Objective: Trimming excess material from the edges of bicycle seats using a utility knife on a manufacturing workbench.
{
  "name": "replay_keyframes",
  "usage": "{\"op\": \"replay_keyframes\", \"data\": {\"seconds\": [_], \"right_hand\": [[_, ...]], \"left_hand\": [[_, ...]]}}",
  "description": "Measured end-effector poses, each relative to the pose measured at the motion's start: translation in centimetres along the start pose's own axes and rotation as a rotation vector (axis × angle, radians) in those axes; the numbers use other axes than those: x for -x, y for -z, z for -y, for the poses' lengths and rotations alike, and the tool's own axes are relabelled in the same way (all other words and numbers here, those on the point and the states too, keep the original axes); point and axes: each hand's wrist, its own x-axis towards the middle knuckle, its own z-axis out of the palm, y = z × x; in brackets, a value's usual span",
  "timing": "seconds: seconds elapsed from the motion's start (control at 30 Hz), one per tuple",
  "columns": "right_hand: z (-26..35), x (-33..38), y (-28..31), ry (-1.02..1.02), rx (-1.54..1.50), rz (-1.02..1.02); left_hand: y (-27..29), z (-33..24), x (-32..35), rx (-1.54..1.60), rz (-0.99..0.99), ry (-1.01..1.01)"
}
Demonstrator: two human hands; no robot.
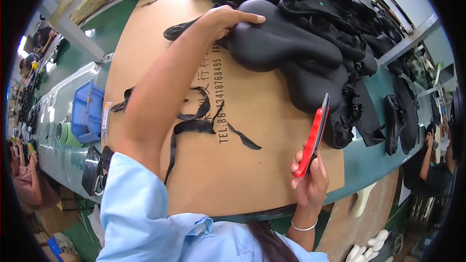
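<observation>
My left hand (228,19) reaches far across the brown cardboard sheet (272,174) and rests its fingers on a black padded seat-shaped cover (281,41) at the front of a pile of similar black covers. My right hand (308,179) is near the cardboard's front edge, closed around the red handles of a pair of scissors (315,133) that point upward toward the pile. Thin black offcut strips (194,126) lie on the cardboard between my arms.
More black covers (340,14) are heaped at the back right, and others (398,116) lie on the green table at the right. A blue bin (87,109) and a tape roll (65,133) sit at the left. Other people work at both sides.
</observation>
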Motion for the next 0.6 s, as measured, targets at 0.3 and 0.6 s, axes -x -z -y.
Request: {"op": "replay_keyframes", "data": {"seconds": [0.3,0.6], "right_hand": [[0.4,2.3,1.8,0.23,-0.095,-0.146],[-0.1,5.4,2.3,-0.037,0.462,-0.216]], "left_hand": [[-0.4,3.1,16.1,0.359,0.095,-0.486],[4.4,14.7,27.3,-0.903,0.042,-0.786]]}}
